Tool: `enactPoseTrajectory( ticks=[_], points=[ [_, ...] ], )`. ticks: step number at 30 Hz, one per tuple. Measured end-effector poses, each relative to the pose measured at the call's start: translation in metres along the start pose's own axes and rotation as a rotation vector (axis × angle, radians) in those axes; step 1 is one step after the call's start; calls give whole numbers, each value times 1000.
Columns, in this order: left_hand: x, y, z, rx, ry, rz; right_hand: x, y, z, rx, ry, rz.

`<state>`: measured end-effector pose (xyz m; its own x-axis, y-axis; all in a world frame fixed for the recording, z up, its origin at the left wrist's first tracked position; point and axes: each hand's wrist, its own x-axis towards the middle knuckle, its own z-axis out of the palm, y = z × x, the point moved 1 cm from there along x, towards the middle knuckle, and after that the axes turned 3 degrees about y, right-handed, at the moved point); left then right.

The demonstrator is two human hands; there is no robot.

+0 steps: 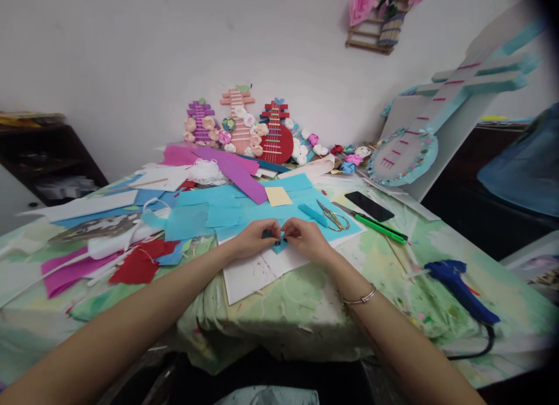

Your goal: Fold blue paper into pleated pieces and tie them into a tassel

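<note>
Both hands meet over a white board (pixel 244 282) near the table's front edge. My left hand (pixel 257 237) and my right hand (pixel 305 238) pinch a small piece of blue paper (pixel 278 249) between thumbs and fingertips, which partly hide it. Behind them lie sheets of light blue paper (pixel 253 210), with a pale yellow paper square (pixel 278 196) on top. Gold-handled scissors (pixel 336 218) rest to the right of my right hand, beside a narrow folded blue strip (pixel 312 214).
Right of the board are a green utility knife (pixel 379 228), a black phone (pixel 369 205) and a blue glue gun (pixel 463 291) with its cord. Red paper (pixel 137 263) and other scraps cover the left. Decorated instrument-shaped crafts (pixel 277 131) stand along the wall.
</note>
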<state>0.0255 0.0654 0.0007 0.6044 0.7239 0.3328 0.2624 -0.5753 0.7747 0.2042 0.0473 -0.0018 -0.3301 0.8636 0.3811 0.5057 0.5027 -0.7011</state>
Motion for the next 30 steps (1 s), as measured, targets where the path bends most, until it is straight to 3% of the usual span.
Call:
enactPoseTrajectory(
  ticks=[7,13,21,30],
  points=[
    [14,-11,-5,29,9,-16,9,5,-3,40,50,-23],
    [12,-11,-5,24,0,-56,11,13,-2,113,-27,-8],
    [12,-15,-4,-2,48,-137,8,7,-9,219,-137,-14],
    [10,-10,-9,-61,33,-213,2,5,-14,335,-151,53]
  ],
)
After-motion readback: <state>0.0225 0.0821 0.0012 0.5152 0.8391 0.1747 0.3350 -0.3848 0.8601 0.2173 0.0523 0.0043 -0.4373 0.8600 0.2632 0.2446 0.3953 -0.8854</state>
